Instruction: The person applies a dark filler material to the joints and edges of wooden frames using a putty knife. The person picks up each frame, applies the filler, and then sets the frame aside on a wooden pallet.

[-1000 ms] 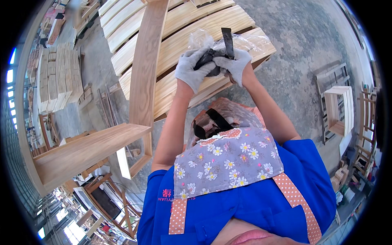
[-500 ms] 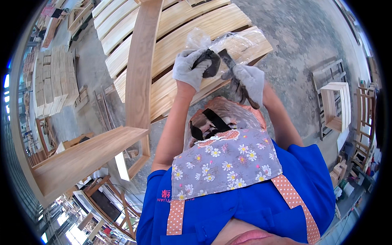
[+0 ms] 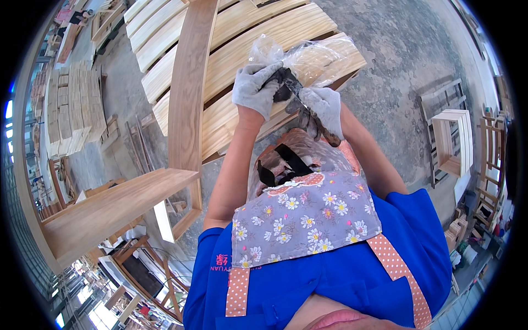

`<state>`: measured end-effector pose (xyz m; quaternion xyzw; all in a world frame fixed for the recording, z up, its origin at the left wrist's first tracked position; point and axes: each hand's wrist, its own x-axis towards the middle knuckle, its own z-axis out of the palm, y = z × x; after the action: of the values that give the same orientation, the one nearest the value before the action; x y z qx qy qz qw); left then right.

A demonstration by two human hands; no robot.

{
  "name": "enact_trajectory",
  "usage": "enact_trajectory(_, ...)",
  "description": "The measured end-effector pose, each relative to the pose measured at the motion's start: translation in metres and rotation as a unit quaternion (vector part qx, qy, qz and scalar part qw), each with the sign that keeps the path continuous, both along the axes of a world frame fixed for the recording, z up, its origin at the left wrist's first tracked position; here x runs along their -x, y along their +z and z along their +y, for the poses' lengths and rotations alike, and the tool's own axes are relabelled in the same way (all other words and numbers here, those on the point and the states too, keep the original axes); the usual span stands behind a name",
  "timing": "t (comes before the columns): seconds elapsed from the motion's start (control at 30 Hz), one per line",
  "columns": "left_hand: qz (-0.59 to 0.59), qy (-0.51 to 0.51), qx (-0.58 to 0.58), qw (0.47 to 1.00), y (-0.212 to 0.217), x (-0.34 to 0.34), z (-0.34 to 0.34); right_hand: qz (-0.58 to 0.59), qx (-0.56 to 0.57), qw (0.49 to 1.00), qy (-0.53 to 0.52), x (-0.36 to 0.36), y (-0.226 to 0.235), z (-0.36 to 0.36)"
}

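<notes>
My left hand [image 3: 256,91], in a pale work glove, is closed round a dark, soft-looking lump [image 3: 280,92]. My gloved right hand [image 3: 324,104] grips a putty knife [image 3: 330,136] with a dark, stained handle. Its flat blade lies against the lump, and part of it is hidden between the hands. A crumpled clear plastic bag [image 3: 319,58] rests just beyond my hands on the pale wooden boards [image 3: 242,118]. Whether the bag's near edge is attached to the lump I cannot tell.
A brown wooden frame [image 3: 190,93] stands across the boards on my left, its lower plank [image 3: 121,209] reaching toward me. Stacked boards [image 3: 74,107] lie further left. On the right, a pale box frame [image 3: 452,143] stands by a slatted rack on the concrete floor [image 3: 385,66].
My right hand has moved left toward my left hand, bringing the putty knife's blade from apart onto the dark lump. My left hand has stayed nearly still.
</notes>
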<state>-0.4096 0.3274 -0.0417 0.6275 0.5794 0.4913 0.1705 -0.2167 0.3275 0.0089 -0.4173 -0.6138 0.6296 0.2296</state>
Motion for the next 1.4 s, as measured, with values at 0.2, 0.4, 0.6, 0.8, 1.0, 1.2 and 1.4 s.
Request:
enact_trajectory(0.2,0.03,-0.008,0.015,0.999,0.007,0.0,-0.002,0.08,0.15,0.985,-0.024,0.0,-0.009,0.001)
enact_trajectory(0.4,0.023,-0.054,0.029,0.998,0.013,0.006,0.004,0.049,0.214,0.975,-0.033,-0.006,0.011,0.007)
enact_trajectory(0.6,0.045,-0.081,0.037,0.995,0.018,0.007,0.006,0.03,0.127,0.989,-0.067,-0.006,0.016,0.005)
enact_trajectory(0.8,0.081,-0.083,0.035,0.993,0.021,0.007,0.007,-0.068,-0.062,0.995,-0.05,-0.011,0.012,0.007)
enact_trajectory(1.0,0.09,-0.11,0.05,0.989,0.026,0.008,0.01,-0.122,-0.078,0.989,0.003,-0.016,0.019,0.02)
enact_trajectory(1.2,0.083,-0.101,0.056,0.99,0.025,0.008,0.01,0.009,0.173,0.984,-0.037,-0.012,0.014,0.014)
enact_trajectory(1.4,0.109,-0.075,0.025,0.991,0.022,0.004,0.008,0.25,0.329,0.907,-0.08,-0.004,-0.02,0.0)
